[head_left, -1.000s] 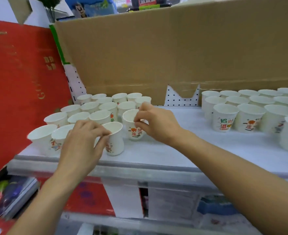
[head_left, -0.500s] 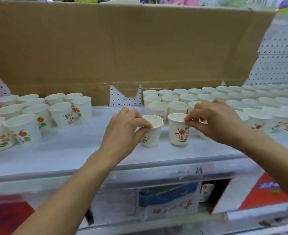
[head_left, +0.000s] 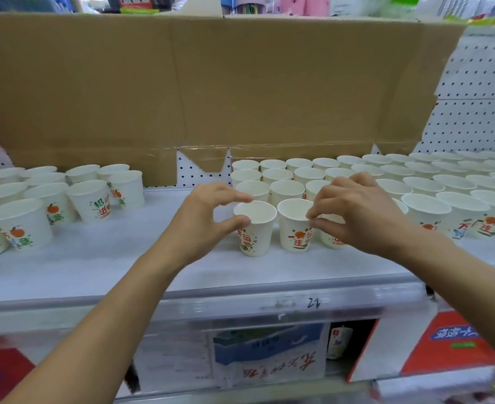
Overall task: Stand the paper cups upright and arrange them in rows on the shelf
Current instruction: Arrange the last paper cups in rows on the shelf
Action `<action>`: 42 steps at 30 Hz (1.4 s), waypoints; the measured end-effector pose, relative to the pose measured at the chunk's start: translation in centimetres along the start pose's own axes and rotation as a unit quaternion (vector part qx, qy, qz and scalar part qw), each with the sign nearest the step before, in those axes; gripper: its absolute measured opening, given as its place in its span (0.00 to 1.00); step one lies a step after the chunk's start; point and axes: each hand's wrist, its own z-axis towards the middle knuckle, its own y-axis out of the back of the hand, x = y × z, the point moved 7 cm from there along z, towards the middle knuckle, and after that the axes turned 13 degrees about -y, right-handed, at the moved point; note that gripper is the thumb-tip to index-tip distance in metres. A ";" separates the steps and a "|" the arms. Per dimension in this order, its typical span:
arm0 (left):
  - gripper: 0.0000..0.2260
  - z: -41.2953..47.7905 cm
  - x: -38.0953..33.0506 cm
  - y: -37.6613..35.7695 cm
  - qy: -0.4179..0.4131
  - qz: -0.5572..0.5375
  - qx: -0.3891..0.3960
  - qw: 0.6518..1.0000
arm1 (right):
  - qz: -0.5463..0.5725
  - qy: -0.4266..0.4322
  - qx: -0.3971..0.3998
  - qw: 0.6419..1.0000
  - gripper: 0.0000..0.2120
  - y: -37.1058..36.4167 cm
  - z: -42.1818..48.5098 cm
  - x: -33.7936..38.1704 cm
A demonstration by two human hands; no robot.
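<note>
Big cardboard sheet [head_left: 269,83] stands along the back of the shelf [head_left: 100,266]. Pegboard [head_left: 473,112] shows at its right and through a notch in its lower edge.

Right block of cups [head_left: 415,182]: upright, mouths up, packed in rows from mid-shelf out to the right edge of view.

Left cluster of cups [head_left: 65,196]: also upright but looser, several tilted by the lens or leaning, can't tell which. It sits well apart from the right block, with bare shelf between.

Both your arms reach in from below to the left end of the right block.

Your left hand [head_left: 202,223] is curled round the left side of the front-left cup [head_left: 255,237]. The thumb is on the near rim and the index finger arches over the far rim. The span is wide; can't tell if the index finger touches.

Your right hand [head_left: 357,211] pinches the right rim of the front-right cup [head_left: 295,237] between thumb and fingertips, other fingers loosely raised. It hides most of the next cup to the right.

Both front cups stand upright on the shelf, just beside each other, in the front row directly ahead of the third row back.
</note>
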 end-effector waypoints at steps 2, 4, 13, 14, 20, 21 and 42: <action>0.09 -0.1 0.7 0.1 0.010 -0.003 0.004 1.000 | 0.012 -0.001 0.012 1.000 0.02 -0.2 -0.1 -0.3; 0.06 -0.1 1.0 -0.1 0.024 -0.009 0.008 1.000 | 0.014 0.000 0.015 1.000 0.02 -0.3 -0.1 -0.5; 0.03 1.0 -1.2 -1.8 0.016 0.040 0.033 0.999 | -0.031 0.024 0.004 0.999 0.02 -0.3 0.4 -0.3; 0.03 1.1 -1.3 -2.0 0.015 0.042 0.036 0.998 | -0.032 0.025 0.003 0.999 0.02 -0.3 0.4 -0.3; 0.04 1.2 -1.5 -1.8 0.011 0.053 0.023 0.998 | 0.041 -0.017 -0.006 0.999 0.10 0.5 0.9 -1.7; 0.04 1.1 -1.4 -1.7 0.014 0.050 0.021 0.998 | 0.075 -0.043 -0.019 0.996 0.10 1.2 1.1 -2.5; 0.16 -4.8 10.4 15.3 0.160 0.188 -0.013 0.969 | 0.088 0.085 0.178 0.977 0.14 -5.1 14.8 16.7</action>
